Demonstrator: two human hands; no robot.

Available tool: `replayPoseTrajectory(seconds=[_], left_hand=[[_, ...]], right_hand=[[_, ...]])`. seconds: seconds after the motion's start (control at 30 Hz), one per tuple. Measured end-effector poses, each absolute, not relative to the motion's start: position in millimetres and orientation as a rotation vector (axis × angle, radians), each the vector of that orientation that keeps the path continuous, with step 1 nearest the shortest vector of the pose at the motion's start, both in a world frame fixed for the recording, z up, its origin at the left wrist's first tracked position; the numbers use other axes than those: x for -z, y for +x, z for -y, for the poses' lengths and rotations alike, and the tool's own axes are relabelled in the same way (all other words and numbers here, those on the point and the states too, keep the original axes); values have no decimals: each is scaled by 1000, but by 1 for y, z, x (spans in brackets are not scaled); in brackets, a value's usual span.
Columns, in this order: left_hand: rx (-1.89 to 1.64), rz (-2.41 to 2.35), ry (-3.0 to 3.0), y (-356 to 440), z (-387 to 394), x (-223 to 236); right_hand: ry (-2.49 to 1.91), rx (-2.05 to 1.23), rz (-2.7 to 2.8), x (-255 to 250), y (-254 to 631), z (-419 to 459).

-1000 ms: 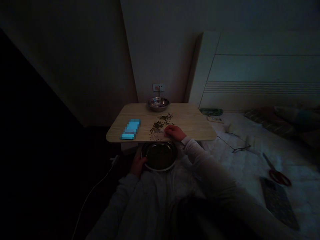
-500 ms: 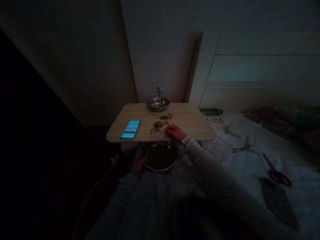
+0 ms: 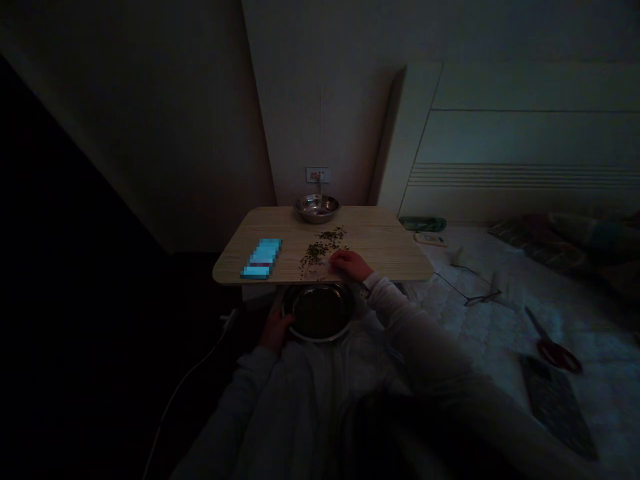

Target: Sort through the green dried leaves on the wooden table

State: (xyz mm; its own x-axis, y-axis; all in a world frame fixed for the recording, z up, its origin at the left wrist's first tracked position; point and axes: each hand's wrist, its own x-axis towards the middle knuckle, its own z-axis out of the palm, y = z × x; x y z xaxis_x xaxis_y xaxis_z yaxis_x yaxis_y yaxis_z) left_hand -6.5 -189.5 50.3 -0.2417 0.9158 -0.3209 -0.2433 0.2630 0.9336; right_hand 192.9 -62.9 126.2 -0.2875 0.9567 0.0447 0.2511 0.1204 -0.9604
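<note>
My left hand [image 3: 276, 331] is closed on the left rim of a metal basin [image 3: 351, 311], held at my lap just under the table's front edge. The basin's inside is dark, and its contents are hard to make out. On the wooden table, my right hand [image 3: 351, 265] pinches a pale, see-through flat piece [image 3: 316, 269] that lies against the tabletop near the front edge. Small dark green grains [image 3: 316, 251] are scattered beside and beyond that piece. Behind them, at the table's far edge, stands a shiny metal bowl [image 3: 317, 209].
A lit phone [image 3: 262, 259] lies at the left of the table [image 3: 390, 243]. Red-handled scissors [image 3: 557, 353], a dark flat case [image 3: 557, 403] and a thin cable [image 3: 483, 297] lie on the bed at right. A white cord [image 3: 185, 377] runs along the left.
</note>
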Motion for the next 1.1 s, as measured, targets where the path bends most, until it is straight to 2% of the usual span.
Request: replayPoseTrajectory(seconds=[0.5, 0.8, 1.1], left_hand=[[-1267, -1398, 646, -4, 190, -54], [-1277, -1388, 687, -2, 193, -65], [-1294, -1366, 716, -7, 189, -49]], right_hand=[[-1194, -1257, 1662, -127, 196, 61], [-1233, -1108, 1699, -120, 197, 58], [-1204, -1108, 1749, -121, 198, 58]])
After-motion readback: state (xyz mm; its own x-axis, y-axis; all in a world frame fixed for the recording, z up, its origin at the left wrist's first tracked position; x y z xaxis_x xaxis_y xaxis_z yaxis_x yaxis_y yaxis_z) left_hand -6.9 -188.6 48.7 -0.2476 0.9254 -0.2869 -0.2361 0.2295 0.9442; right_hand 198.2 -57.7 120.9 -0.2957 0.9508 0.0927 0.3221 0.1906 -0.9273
